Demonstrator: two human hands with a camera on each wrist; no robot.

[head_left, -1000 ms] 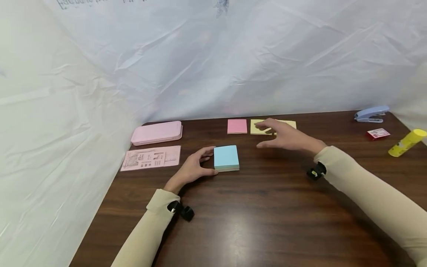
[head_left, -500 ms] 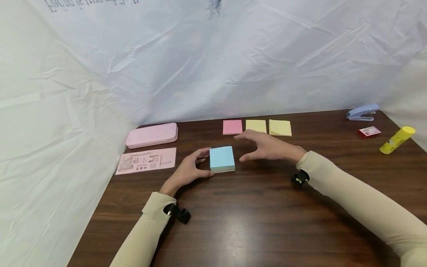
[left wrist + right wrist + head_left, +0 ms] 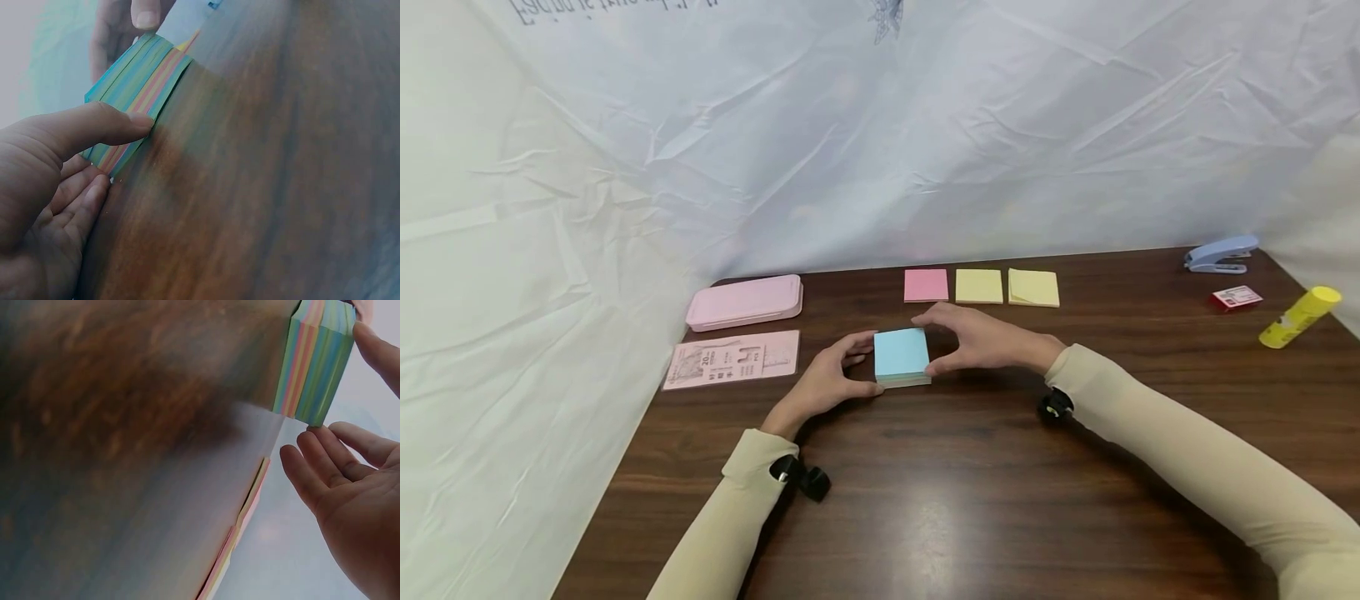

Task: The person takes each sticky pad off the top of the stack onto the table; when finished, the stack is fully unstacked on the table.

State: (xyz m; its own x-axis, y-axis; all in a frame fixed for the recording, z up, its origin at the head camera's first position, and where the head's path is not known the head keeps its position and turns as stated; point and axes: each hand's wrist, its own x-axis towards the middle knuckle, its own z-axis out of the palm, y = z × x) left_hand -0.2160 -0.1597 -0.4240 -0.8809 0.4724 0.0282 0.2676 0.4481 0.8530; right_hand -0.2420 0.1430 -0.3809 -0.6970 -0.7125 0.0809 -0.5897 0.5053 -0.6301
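Bracketing a blue-topped note block (image 3: 901, 354) at the center of the head view, with left hand (image 3: 826, 377) along its left side and right hand (image 3: 988, 340) along its right. Presenting no clear long axis, being nearly square from above, and leaving neither hand plainly nearer. Pinching the left end between left thumb and fingers; spreading right thumb and fingers wide about the right side, at the near and far corners, with a firm hold there impossible to tell. Showing mainly a blue top from the head, but revealing pink, yellow, green and blue stripes down the sides in both wrist views. Grouping right fingertips by the far corner in the right wrist view, mostly hidden from above. Resting flat on a wooden table (image 3: 1037, 500), below a row of pink pad (image 3: 926, 285), yellow pad (image 3: 978, 286) and second yellow pad (image 3: 1033, 288), with pink case (image 3: 745, 302) at center left.
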